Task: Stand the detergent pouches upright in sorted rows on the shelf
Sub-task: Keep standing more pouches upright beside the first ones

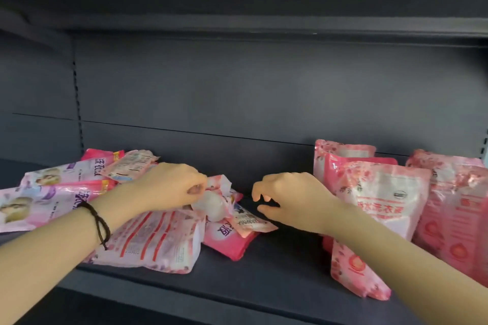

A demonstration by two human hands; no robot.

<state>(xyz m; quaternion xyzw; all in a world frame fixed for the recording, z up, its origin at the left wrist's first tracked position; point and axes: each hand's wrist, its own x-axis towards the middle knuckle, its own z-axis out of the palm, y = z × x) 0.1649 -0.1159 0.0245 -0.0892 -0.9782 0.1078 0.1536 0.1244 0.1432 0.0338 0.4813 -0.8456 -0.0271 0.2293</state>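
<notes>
While pouches (148, 240) sprawl (some upright) — left hand (169, 187) seemingly grips.

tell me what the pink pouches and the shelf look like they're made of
Pink pouches: apparently thin flexible plastic film, glossy; they crinkle, sag and catch highlights. Shelf: probably painted metal, matte dark grey; flat rigid panels and a slotted upright on the back wall suggest it.

Pink pouches (148, 240) heaped left, upright right
</notes>
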